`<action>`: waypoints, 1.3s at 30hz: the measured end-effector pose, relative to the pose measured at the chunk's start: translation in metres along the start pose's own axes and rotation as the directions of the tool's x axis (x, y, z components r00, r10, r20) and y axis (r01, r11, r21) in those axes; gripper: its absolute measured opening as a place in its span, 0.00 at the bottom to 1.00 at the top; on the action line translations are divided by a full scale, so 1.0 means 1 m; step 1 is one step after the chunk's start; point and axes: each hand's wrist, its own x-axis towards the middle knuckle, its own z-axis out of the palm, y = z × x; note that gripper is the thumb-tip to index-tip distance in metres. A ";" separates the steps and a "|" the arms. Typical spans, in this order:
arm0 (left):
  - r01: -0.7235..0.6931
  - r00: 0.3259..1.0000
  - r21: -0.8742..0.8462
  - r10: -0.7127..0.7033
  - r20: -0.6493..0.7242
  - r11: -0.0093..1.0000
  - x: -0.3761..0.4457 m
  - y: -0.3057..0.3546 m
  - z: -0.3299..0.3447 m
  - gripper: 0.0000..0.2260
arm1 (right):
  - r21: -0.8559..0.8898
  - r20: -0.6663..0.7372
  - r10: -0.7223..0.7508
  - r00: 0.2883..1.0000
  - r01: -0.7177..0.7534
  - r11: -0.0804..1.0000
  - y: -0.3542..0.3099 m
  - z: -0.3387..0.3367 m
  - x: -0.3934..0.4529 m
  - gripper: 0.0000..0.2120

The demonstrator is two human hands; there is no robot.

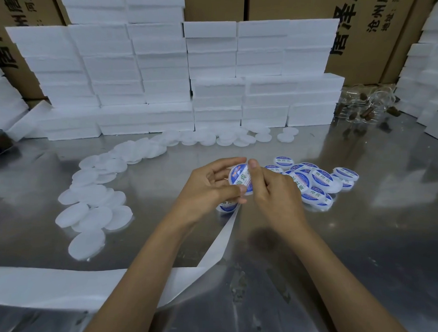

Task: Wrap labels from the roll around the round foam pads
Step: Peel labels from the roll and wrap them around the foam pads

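Both hands meet just above the middle of the worktop (pixel 359 245), sharing one round foam pad (pixel 240 179) held between them on edge, its labelled face turned toward the camera. The left hand (pixel 207 187) grips the pad from the left, with fingers curled over its far rim and thumb under its near rim. The right hand (pixel 269 190) pinches at the pad's right side, thumb tip up at the top rim, apparently pressing the blue-and-white label (pixel 241 176) down onto the foam. The label's long axis appears to run across the pad's face from upper left to lower right, so the coming move probably turns on smoothing its ends over the rim; the right hand is the nearer one for that, while the left steadies.

Just below the left hand, a second labelled piece (pixel 226 206) sits at the head of the white backing strip (pixel 220 243), which trails toward the camera and then bends left along the near edge.

To the right lies a heap of labelled pads (pixel 316 181). To the left, bare foam pads (pixel 92 216) curve in a long overlapping row toward the far side. Stacked white foam blocks (pixel 166 72) and cardboard cartons (pixel 371 27) stand behind.
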 end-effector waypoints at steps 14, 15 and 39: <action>-0.026 0.965 0.049 0.038 -0.261 0.998 0.001 -0.003 -0.003 0.07 | 0.146 0.189 -0.019 0.982 -0.009 0.989 -0.005 -0.003 -0.001 0.26; -0.021 0.966 0.051 0.034 -0.254 0.998 0.001 -0.002 -0.002 0.08 | 0.155 0.214 -0.011 0.977 -0.023 0.988 -0.003 -0.003 0.001 0.25; 0.093 0.884 0.032 -0.068 -0.463 0.995 0.003 -0.004 -0.016 0.14 | -0.238 -0.130 0.253 0.959 -0.278 0.931 0.057 -0.028 0.020 0.23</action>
